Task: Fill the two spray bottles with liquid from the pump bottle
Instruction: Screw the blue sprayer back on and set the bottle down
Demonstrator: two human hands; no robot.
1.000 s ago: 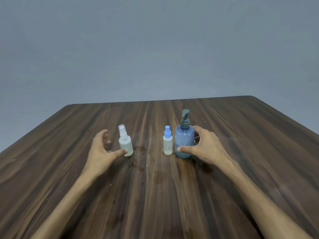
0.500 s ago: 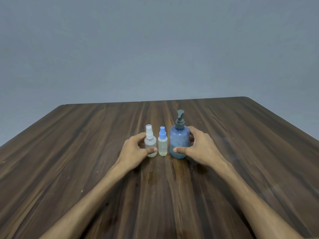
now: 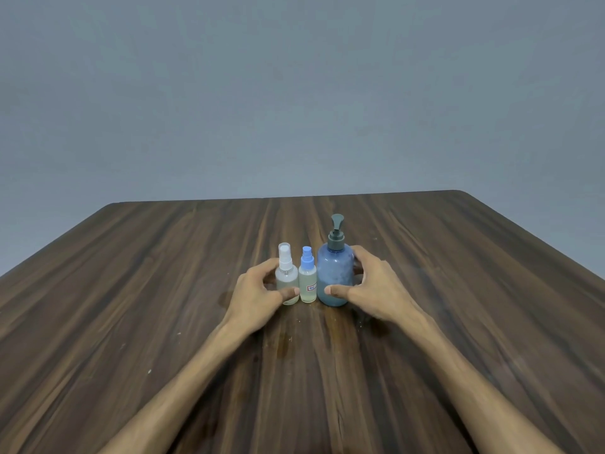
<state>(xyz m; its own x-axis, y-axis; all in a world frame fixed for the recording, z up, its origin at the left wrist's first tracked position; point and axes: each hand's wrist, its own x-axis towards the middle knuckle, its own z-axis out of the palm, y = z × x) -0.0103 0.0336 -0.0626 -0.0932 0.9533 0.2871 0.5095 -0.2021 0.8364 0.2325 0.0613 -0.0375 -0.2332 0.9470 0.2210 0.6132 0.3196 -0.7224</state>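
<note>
On the dark brown wood-grain table (image 3: 458,290), three bottles stand upright in a tight row near the middle. At the nine o'clock end is a clear plastic spray bottle with a white nozzle under a see-through cap (image 3: 287,276), holding pale liquid. Just beside it, toward three o'clock, stands a smaller clear spray bottle with a blue nozzle and a small red-edged label (image 3: 307,280), filled with yellowish liquid; the two look to be touching, though the narrow gap is hard to judge. At the three o'clock end is a round translucent blue pump bottle with a dark grey-green pump head (image 3: 336,273), the tallest of the three, close against the blue-nozzled one.

The left hand (image 3: 258,298) curls around the white-nozzled bottle, thumb pressed on its lower front, fingers reaching behind it. The right hand (image 3: 376,290) wraps the pump bottle, thumb flat on its lower front, fingers around the far side. Both bare forearms stretch in from six o'clock. A plain grey wall (image 3: 294,93) rises behind the table's far edge at twelve o'clock.
</note>
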